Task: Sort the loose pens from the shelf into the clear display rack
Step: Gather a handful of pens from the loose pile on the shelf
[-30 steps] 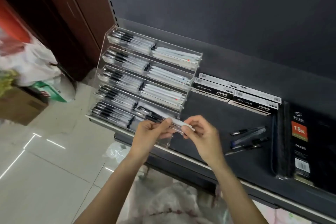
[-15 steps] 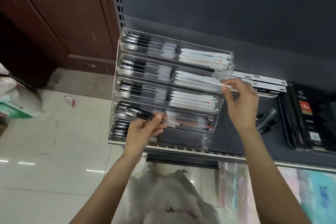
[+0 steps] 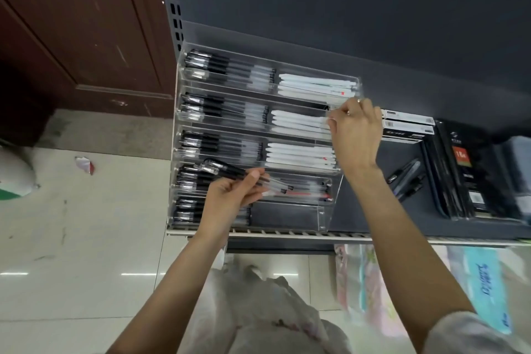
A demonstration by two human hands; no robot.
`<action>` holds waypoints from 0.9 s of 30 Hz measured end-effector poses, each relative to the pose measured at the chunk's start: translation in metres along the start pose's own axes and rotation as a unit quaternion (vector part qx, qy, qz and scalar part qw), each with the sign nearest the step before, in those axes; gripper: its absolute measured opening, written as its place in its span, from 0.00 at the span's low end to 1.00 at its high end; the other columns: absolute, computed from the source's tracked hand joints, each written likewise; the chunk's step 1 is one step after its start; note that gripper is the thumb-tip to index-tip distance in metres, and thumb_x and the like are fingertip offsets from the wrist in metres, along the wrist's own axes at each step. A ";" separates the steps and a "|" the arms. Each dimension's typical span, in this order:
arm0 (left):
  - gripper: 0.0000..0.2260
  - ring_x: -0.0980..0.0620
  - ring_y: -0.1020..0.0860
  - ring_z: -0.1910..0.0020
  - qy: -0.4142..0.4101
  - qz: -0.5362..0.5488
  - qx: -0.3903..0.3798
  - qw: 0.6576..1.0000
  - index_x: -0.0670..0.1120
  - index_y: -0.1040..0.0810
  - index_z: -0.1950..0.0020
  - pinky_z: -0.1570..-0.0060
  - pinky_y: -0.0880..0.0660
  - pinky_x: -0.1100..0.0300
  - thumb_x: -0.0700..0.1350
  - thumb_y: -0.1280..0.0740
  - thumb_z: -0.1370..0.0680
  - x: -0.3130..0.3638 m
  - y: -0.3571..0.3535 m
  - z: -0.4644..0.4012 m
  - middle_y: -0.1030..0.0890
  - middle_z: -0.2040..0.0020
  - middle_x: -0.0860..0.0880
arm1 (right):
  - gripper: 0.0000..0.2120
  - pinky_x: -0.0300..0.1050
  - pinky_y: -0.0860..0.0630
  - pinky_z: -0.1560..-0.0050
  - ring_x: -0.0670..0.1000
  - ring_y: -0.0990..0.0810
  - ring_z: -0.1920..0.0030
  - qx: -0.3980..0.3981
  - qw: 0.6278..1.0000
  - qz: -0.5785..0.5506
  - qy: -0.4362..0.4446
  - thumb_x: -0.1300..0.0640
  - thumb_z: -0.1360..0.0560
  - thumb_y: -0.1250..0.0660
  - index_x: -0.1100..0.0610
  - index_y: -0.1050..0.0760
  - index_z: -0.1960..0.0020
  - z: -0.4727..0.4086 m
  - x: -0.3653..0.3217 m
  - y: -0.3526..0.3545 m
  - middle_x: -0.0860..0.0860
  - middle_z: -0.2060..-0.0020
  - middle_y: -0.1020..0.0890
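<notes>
A clear tiered display rack [image 3: 336, 190] stands on the dark shelf [image 3: 362, 218], its rows filled with black-capped pens on the left and white pens on the right. My left hand [image 3: 232, 195] grips a few black-capped clear pens [image 3: 230, 170] in front of the fourth row. My right hand [image 3: 356, 129] pinches the end of a white pen [image 3: 330, 119] at the right side of the second row. Several loose dark pens [image 3: 408, 178] lie on the shelf right of the rack.
Flat pen boxes [image 3: 408, 123] lie behind the loose pens. Black diary notebooks [image 3: 471, 175] stand at the right. The shelf's slotted front rail [image 3: 287, 232] runs below the rack. A brown door [image 3: 86, 31] and tiled floor [image 3: 71, 238] are on the left.
My right hand has carried a white pen from the front of the rack up to the second row. My left hand stayed low with the black pens. The camera shifted left.
</notes>
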State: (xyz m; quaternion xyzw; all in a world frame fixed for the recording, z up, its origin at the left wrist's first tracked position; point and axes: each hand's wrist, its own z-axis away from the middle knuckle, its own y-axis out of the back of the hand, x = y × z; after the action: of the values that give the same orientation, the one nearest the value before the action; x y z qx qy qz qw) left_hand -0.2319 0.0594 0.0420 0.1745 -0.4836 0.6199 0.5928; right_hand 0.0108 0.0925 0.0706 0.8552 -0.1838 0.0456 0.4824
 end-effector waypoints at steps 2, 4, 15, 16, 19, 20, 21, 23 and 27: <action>0.08 0.54 0.17 0.54 0.005 -0.009 -0.006 1.000 0.42 0.18 0.49 0.57 0.22 0.67 0.43 0.35 0.22 -0.001 -0.002 0.000 0.15 0.53 0.48 | 0.09 0.45 0.27 0.59 0.54 0.23 0.62 0.017 0.995 -0.097 -0.001 0.66 0.35 0.26 0.56 0.17 0.57 0.006 -0.003 0.016 0.52 0.63 0.21; 0.09 0.54 0.16 0.56 0.002 -0.014 -0.007 1.000 0.41 0.18 0.49 0.57 0.22 0.67 0.43 0.35 0.22 -0.003 -0.005 0.001 0.15 0.54 0.48 | 0.10 0.45 0.23 0.57 0.53 0.21 0.59 -0.029 0.965 -0.260 -0.007 0.63 0.28 0.30 0.56 0.19 0.48 0.022 -0.018 0.044 0.53 0.57 0.20; 0.13 0.52 0.16 0.59 -0.003 -0.070 -0.007 0.998 0.28 0.21 0.56 0.58 0.22 0.67 0.40 0.33 0.24 -0.036 -0.009 0.024 0.17 0.61 0.38 | 0.11 0.37 0.23 0.53 0.40 0.20 0.55 -0.269 0.825 -0.495 -0.036 0.58 0.28 0.28 0.51 0.20 0.46 0.116 -0.048 0.071 0.44 0.55 0.17; 0.13 0.53 0.16 0.60 -0.003 -0.072 0.002 0.997 0.27 0.21 0.56 0.58 0.22 0.67 0.39 0.33 0.24 -0.038 -0.007 0.027 0.17 0.62 0.38 | 0.11 0.38 0.23 0.53 0.41 0.20 0.56 -0.270 0.825 -0.496 -0.027 0.59 0.29 0.28 0.52 0.20 0.47 0.119 -0.049 0.071 0.44 0.55 0.17; 0.08 0.54 0.16 0.59 -0.008 -0.077 0.030 0.997 0.33 0.19 0.53 0.57 0.21 0.66 0.38 0.34 0.23 -0.042 -0.002 0.039 0.15 0.60 0.45 | 0.10 0.34 0.24 0.54 0.41 0.21 0.58 -0.246 0.835 -0.491 -0.024 0.61 0.30 0.27 0.53 0.18 0.50 0.126 -0.046 0.068 0.45 0.56 0.17; 0.07 0.54 0.17 0.58 -0.010 -0.075 0.045 0.996 0.36 0.19 0.50 0.56 0.21 0.66 0.38 0.34 0.23 -0.043 0.002 0.042 0.15 0.59 0.49 | 0.09 0.35 0.24 0.55 0.41 0.21 0.58 -0.234 0.850 -0.472 -0.028 0.61 0.30 0.27 0.52 0.18 0.51 0.129 -0.040 0.065 0.46 0.56 0.17; 0.07 0.55 0.17 0.58 -0.012 -0.071 0.066 0.995 0.37 0.19 0.48 0.55 0.21 0.65 0.38 0.35 0.23 -0.043 0.008 0.045 0.15 0.58 0.51 | 0.08 0.37 0.23 0.57 0.43 0.21 0.59 -0.219 0.869 -0.442 -0.029 0.61 0.30 0.26 0.52 0.17 0.52 0.133 -0.032 0.061 0.46 0.57 0.16; 0.06 0.52 0.16 0.58 -0.023 -0.062 0.116 0.991 0.40 0.19 0.49 0.55 0.21 0.64 0.38 0.34 0.23 -0.043 0.022 0.049 0.16 0.58 0.48 | 0.08 0.40 0.22 0.63 0.47 0.19 0.62 -0.200 0.916 -0.348 -0.005 0.62 0.33 0.24 0.53 0.17 0.57 0.142 -0.018 0.055 0.47 0.61 0.16; 0.05 0.49 0.16 0.57 -0.038 -0.056 0.176 0.982 0.41 0.21 0.51 0.56 0.21 0.65 0.40 0.35 0.22 -0.040 0.041 0.055 0.17 0.57 0.42 | 0.16 0.37 0.28 0.72 0.50 0.20 0.67 -0.243 0.948 -0.168 0.119 0.67 0.48 0.21 0.52 0.19 0.66 0.155 -0.010 0.051 0.48 0.69 0.19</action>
State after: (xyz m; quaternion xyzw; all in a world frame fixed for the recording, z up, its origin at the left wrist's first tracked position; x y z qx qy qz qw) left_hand -0.2792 -0.0011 0.0200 0.3257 -0.3789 0.6542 0.5678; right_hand -0.0321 -0.0597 0.0273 0.7192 0.0162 0.0192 0.6943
